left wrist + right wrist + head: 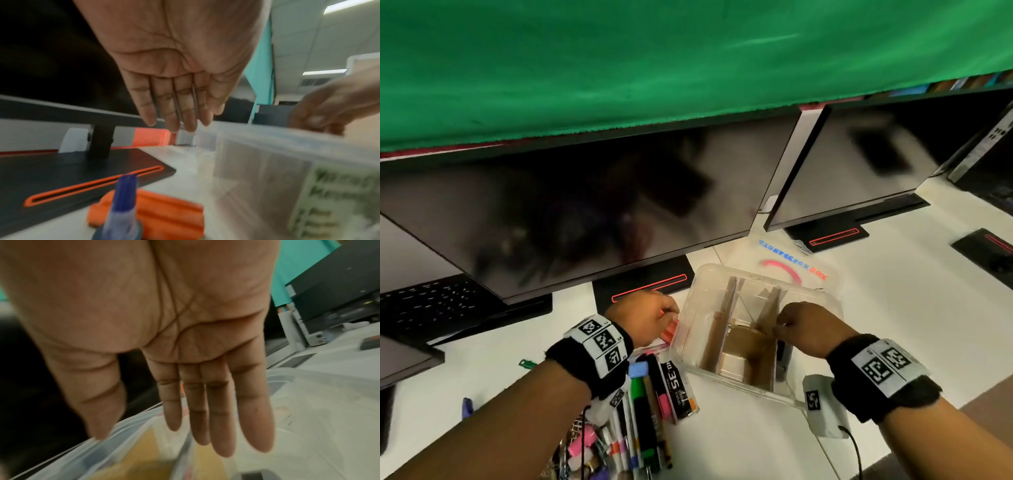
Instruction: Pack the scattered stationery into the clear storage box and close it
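The clear storage box (685,342) stands open on the white desk, split by brown cardboard dividers (717,329). Its lid (794,267), printed with blue and red lettering, lies flat behind it. My left hand (654,315) hovers at the box's left side above an orange ridged item (669,334); its fingers (172,116) are straight and hold nothing. My right hand (801,325) is over the box's right part, its fingers (218,426) straight and empty. A heap of pens and markers (647,404) lies under my left forearm. A dark item (784,353) sits in the right compartment.
Two dark monitors (585,212) (859,164) stand close behind the box, with a black stand base (643,284) just left of it. A keyboard (431,305) lies at far left. A green clip (527,364) and a purple pen (466,407) lie apart from the heap.
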